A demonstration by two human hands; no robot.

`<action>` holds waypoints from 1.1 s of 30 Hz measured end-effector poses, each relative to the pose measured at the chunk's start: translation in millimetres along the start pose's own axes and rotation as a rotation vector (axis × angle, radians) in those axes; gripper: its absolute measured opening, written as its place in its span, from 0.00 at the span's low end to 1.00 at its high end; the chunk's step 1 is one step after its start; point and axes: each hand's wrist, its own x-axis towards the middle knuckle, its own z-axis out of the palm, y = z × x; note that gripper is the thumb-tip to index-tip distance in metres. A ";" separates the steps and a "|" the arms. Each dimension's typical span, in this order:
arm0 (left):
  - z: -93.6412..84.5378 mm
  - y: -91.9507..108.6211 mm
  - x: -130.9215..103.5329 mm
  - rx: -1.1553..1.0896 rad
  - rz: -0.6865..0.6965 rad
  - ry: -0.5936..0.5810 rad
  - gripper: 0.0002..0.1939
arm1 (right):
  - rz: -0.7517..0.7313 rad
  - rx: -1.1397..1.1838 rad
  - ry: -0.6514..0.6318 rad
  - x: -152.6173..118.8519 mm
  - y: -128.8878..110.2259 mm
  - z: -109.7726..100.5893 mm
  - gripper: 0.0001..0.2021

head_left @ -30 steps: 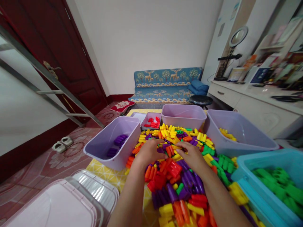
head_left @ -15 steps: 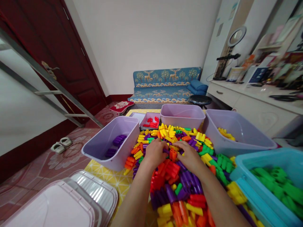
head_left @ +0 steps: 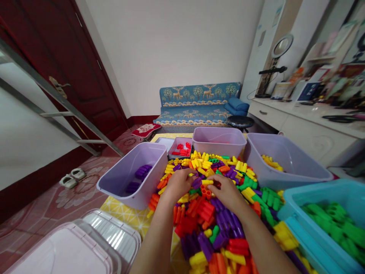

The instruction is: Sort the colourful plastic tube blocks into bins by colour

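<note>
In the head view, my left hand (head_left: 179, 185) reaches into the middle of a heap of coloured plastic tube-shaped toy blocks (head_left: 228, 220). Its fingers are curled, with a purple toy block (head_left: 196, 183) at the fingertips. Close by on the right, my right hand (head_left: 226, 191) has thumb and index finger closed on a yellow toy block (head_left: 207, 182). The two blocks are near each other; whether they touch I cannot tell. Just under the hands lies an orange toy block (head_left: 205, 192) with its round openings showing.
Around the heap stand a lilac bin (head_left: 114, 189) with purple blocks, a small tray (head_left: 170, 152) with red ones, a lilac bin (head_left: 219, 146) at the back, another (head_left: 296, 180) with yellow blocks, and a turquoise bin (head_left: 293, 194) with green ones. Stacked lids (head_left: 65, 251) lie front left.
My left hand has shifted slightly left, away from the right hand. A yellow block now shows at my right fingertips. The orange block between the hands sits lower in view.
</note>
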 end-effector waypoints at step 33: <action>-2.9 6.0 5.6 -0.255 -0.029 0.294 0.17 | 0.142 0.473 0.220 3.3 1.0 -16.4 0.14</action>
